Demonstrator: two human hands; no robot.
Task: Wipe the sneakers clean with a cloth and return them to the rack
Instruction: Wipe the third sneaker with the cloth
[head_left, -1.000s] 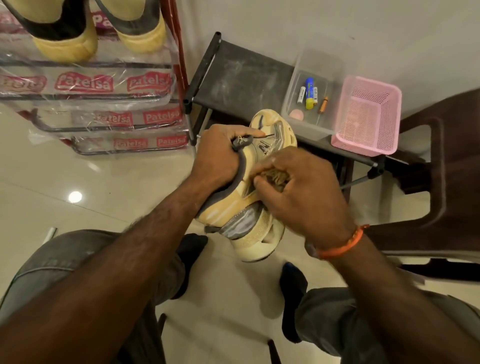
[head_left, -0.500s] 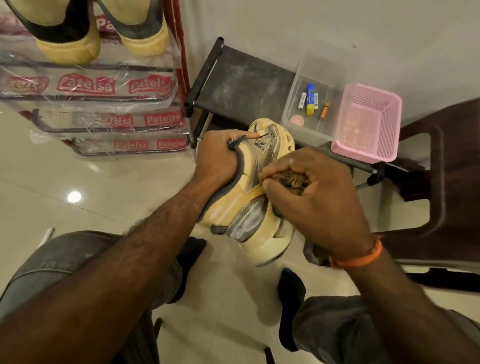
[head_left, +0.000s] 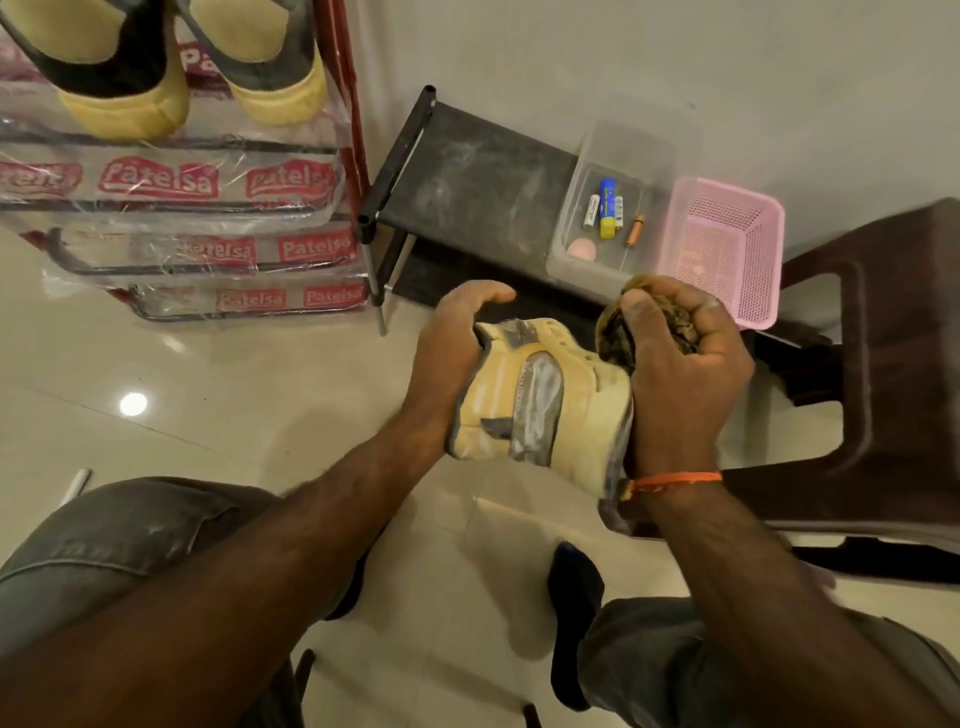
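Note:
A cream and grey sneaker (head_left: 540, 405) hangs in the air between my hands, heel toward me. My left hand (head_left: 452, 348) grips its left side at the collar, thumb curled over the top. My right hand (head_left: 680, 364) holds a balled brown cloth (head_left: 618, 332) against the sneaker's right, far end. Two more cream and dark sneakers (head_left: 124, 67) stand on the top shelf of the plastic-wrapped shoe rack (head_left: 208, 208) at the upper left.
A low black two-tier stand (head_left: 467, 171) stands by the wall, carrying a clear box (head_left: 613, 208) with batteries and a pink mesh basket (head_left: 727, 244). A dark brown plastic chair (head_left: 893, 374) is at the right. My knees and dark socks are below, on tiled floor.
The sneaker has been turned so its heel side faces me. My right hand with the cloth moved from the sneaker's middle up to its far right end. My left hand shifted its grip.

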